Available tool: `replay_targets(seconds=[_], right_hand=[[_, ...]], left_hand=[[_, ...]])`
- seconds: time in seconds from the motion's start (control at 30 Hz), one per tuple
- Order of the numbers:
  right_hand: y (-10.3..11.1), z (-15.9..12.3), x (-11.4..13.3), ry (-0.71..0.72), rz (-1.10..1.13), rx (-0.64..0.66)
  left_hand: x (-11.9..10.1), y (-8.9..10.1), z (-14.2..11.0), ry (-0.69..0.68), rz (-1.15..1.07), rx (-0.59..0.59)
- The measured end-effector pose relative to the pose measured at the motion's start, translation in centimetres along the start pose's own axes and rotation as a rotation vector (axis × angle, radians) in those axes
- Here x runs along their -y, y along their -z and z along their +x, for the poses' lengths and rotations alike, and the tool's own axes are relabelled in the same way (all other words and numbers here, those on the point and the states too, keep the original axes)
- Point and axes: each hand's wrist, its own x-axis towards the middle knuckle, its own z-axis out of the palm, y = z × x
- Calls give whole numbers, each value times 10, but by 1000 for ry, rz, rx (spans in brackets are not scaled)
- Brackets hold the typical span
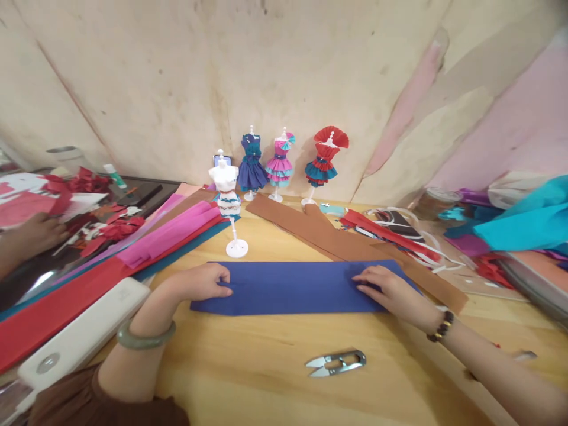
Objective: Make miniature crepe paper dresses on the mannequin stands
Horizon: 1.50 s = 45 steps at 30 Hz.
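Observation:
A long dark blue strip of paper point(284, 287) lies flat across the wooden table in front of me. My left hand point(206, 282) rests on its left end, thumb and fingers apart and slightly curled. On the right part of the strip lies my right hand point(382, 286), its fingers stretched out and the thumb apart from them. Neither hand grips the paper. Closer to me, thread snips point(336, 362) lie on the table with their blades pointing left. Just beyond the strip stands a small white mannequin point(224, 180) with torn paper scraps around its lower part.
Several mannequins in paper dresses, one with a red fan collar point(331, 137), stand by the wall. Brown paper strips point(306, 231) reach back from the right. At left lie red paper point(84, 296), a white device point(84, 331) and another person's hand point(42, 234). Turquoise paper point(528, 216) is heaped at right.

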Motion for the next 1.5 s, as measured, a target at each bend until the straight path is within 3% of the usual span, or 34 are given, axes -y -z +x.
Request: replay_targets(seconds=[0.23,0.83,1.1,1.27,1.5], right_hand=[[6,5,3,-16,75,105],[-1,7,6,10,-1,24],[-6,-19,23,68,-157,-209],[-11,-43,39,206,-203,-44],[-14,-42,38,194,-218,37]], left_hand=[[0,0,-2,27,-3,22],[1,-1,-2,51,27,-21],[3,-5,2,69,21,-36],[2,-5,3,75,21,-22],[9,2,-6,162,-12,-72]])
